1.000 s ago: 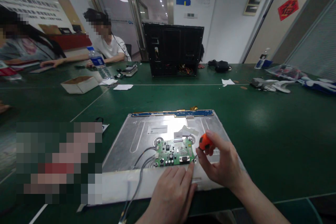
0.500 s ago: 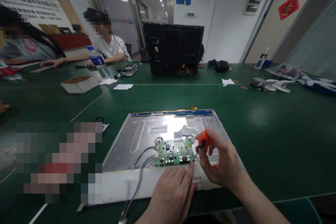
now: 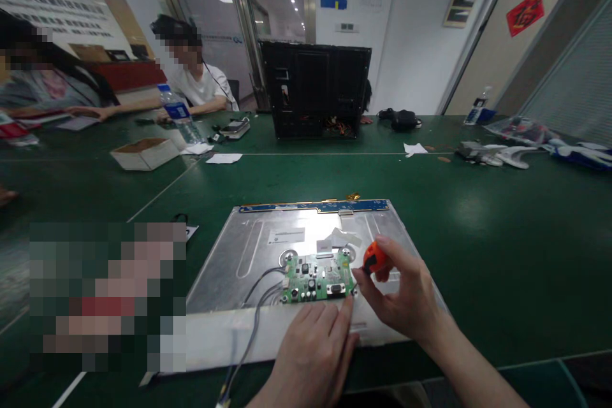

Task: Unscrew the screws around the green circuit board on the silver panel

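My right hand [image 3: 406,303] grips a screwdriver [image 3: 377,257] by its orange and black handle. The tool leans, its thin shaft running down to the lower right corner of a green circuit board [image 3: 315,275]. That board lies on the metal back of a flat display panel [image 3: 248,248]. My left hand [image 3: 313,347] rests flat at the panel's near side, fingers stretched out, with the index fingertip beside the screwdriver tip. Whether the tip sits in a screw is too small to tell. Grey cables [image 3: 257,325] leave the board's left side and hang toward the near edge.
A black monitor housing [image 3: 318,89] stands upright across the green table [image 3: 502,236]. An open box [image 3: 145,154] and a water bottle [image 3: 180,113] are at the far left. White and grey parts [image 3: 497,154] lie at the right. Two people sit on the left.
The screwdriver handle has tipped slightly to the right, and the fingers of my right hand have shifted around it. My left hand has stayed in place.
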`<act>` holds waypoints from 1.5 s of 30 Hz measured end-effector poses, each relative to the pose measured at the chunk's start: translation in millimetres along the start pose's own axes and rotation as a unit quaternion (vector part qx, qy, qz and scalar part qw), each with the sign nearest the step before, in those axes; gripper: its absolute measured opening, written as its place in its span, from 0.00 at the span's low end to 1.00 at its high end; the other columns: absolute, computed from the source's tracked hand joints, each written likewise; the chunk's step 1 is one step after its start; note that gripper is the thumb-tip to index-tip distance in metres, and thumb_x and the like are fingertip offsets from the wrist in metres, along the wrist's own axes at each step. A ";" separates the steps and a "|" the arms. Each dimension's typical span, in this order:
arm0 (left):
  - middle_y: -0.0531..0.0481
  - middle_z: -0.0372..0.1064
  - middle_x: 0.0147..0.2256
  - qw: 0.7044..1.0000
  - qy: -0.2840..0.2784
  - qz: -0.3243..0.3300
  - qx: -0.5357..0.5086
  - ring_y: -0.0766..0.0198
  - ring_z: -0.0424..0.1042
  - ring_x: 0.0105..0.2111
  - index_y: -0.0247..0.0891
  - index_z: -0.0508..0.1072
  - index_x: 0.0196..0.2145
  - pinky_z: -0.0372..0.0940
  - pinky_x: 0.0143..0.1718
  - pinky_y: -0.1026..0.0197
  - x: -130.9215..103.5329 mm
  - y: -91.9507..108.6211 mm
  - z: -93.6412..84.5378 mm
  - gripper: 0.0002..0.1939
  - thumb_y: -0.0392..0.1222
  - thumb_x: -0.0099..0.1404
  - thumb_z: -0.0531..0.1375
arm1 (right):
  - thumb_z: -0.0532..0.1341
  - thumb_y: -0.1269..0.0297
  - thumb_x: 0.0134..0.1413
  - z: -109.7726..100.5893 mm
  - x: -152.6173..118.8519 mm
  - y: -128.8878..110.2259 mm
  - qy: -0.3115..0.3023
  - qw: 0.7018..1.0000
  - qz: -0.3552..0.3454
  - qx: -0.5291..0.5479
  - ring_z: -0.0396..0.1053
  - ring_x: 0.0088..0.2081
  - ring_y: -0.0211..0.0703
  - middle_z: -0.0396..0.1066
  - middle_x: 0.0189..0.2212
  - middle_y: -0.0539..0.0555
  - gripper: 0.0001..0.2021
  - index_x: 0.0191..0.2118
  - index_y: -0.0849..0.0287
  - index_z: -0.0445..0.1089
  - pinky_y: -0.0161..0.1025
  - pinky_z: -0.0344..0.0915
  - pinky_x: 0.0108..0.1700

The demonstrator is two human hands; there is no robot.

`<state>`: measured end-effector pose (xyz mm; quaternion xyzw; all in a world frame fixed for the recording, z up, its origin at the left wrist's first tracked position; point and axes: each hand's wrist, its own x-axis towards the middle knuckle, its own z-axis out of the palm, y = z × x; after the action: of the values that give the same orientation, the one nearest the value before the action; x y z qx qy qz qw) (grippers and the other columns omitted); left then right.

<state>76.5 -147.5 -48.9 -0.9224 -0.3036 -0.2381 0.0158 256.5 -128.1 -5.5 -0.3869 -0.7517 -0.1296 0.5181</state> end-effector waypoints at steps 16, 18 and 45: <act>0.42 0.70 0.33 1.000 -0.008 0.006 0.004 0.57 0.70 0.30 0.28 0.66 0.52 0.68 0.30 0.56 1.3 -0.1 -2.0 0.18 0.36 0.71 0.44 | 0.59 0.77 0.55 -0.5 1.2 -1.2 -0.009 1.000 0.010 0.012 0.60 0.21 0.33 0.69 0.31 0.49 0.30 0.61 0.63 0.50 0.33 0.61 0.19; 0.42 0.70 0.33 1.000 -0.011 0.003 0.004 0.57 0.70 0.30 0.28 0.66 0.52 0.67 0.30 0.56 0.8 -0.4 -1.6 0.18 0.36 0.71 0.45 | 0.60 0.75 0.55 0.1 0.9 -0.3 -0.005 1.000 0.007 0.005 0.60 0.21 0.33 0.69 0.30 0.48 0.29 0.61 0.62 0.50 0.33 0.60 0.19; 0.44 0.70 0.32 1.000 -0.005 0.000 -0.006 0.58 0.69 0.30 0.30 0.67 0.51 0.66 0.31 0.57 0.6 0.4 -2.2 0.17 0.35 0.70 0.46 | 0.60 0.74 0.55 2.0 -2.1 0.8 0.007 1.000 0.005 0.004 0.62 0.20 0.33 0.69 0.30 0.48 0.32 0.62 0.60 0.48 0.31 0.63 0.18</act>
<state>76.1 -147.9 -46.7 -0.9236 -0.3026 -0.2352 0.0087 256.1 -127.3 -8.4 -0.3876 -0.7467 -0.1272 0.5254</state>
